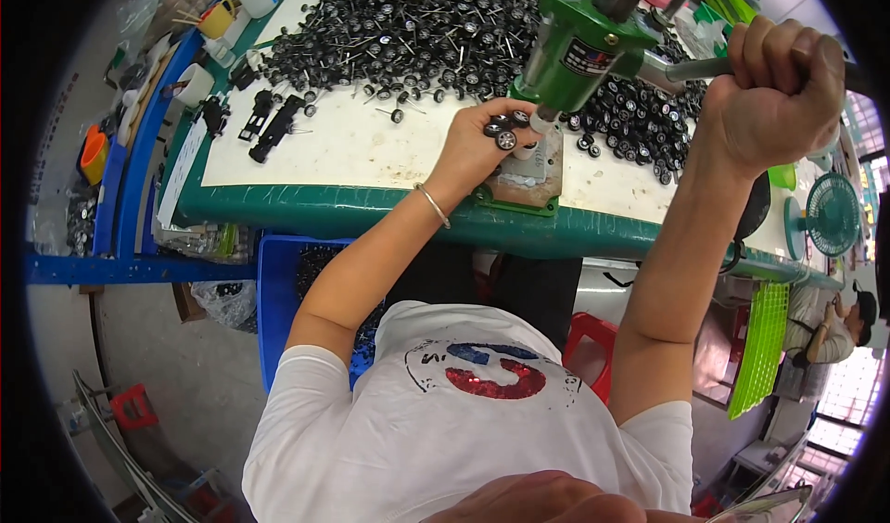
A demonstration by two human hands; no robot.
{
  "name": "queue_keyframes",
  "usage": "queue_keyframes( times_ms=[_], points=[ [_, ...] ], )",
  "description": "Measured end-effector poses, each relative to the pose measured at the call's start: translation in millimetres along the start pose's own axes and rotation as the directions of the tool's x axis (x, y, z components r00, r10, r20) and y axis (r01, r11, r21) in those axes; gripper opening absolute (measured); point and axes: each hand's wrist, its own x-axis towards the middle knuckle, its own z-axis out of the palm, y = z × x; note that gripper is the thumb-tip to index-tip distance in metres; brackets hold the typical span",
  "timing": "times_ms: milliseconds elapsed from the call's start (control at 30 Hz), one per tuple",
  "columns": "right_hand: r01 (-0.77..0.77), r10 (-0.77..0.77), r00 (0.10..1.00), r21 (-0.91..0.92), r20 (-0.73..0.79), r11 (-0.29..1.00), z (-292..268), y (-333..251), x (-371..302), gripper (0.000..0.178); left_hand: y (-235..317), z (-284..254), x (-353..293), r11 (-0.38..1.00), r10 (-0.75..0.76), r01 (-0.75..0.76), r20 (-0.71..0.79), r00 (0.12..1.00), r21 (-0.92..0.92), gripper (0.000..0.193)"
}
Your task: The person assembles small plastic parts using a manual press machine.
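My left hand (471,148) is closed around a few small black toy wheels (505,140) with silver hubs. It holds them at the foot of a green hand press (577,55), just above the press's base plate (525,190). The fingertips and whatever sits under the ram are partly hidden. Raised at the right, my right hand (779,92) is wrapped round the press's metal lever (697,69). Behind the press spreads a large heap of black wheels on thin metal axles (408,36). To its right lies a pile of loose black wheels (640,120).
Black toy chassis parts (276,129) lie on the left of the white tabletop (371,157), which has a green edge (306,206). A blue bin (275,287) stands below. At right are a green fan (832,214), a lime plastic crate (760,351) and another person (828,333).
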Motion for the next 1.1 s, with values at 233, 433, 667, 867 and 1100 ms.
queue_keyframes(
  times_ms=[233, 433, 667, 867, 1100],
  points=[
    [-0.374, 0.374, 0.927, 0.026, 0.025, 0.927, -6, 48, 41, 0.023, 0, -4, -3, 0.996, -0.028, 0.024, -0.051, 0.998, -0.085, 0.025],
    [-0.605, 0.605, 0.796, 0.009, -0.035, 0.796, -4, 67, 44, 0.019, 31, -72, -34, 0.930, -0.241, 0.258, 0.093, 0.966, -0.262, 0.029],
    [-0.526, 0.528, 0.849, -0.109, -0.007, 0.844, -78, 82, 27, 0.034, 71, -212, -136, 0.578, -0.427, 0.087, 0.210, 0.880, 0.812, 0.049],
    [-0.611, 0.646, 0.763, -0.369, -0.038, 0.700, -131, 89, -33, 0.027, 105, -220, -169, 0.076, -0.199, 0.052, -0.036, 0.979, 0.996, 0.052],
    [-0.130, 0.694, 0.669, -0.877, 0.267, 0.462, -165, 100, -141, 0.022, 34, -164, -54, 0.602, 0.114, -0.097, 0.035, 0.993, 0.793, 0.027]
  ],
)
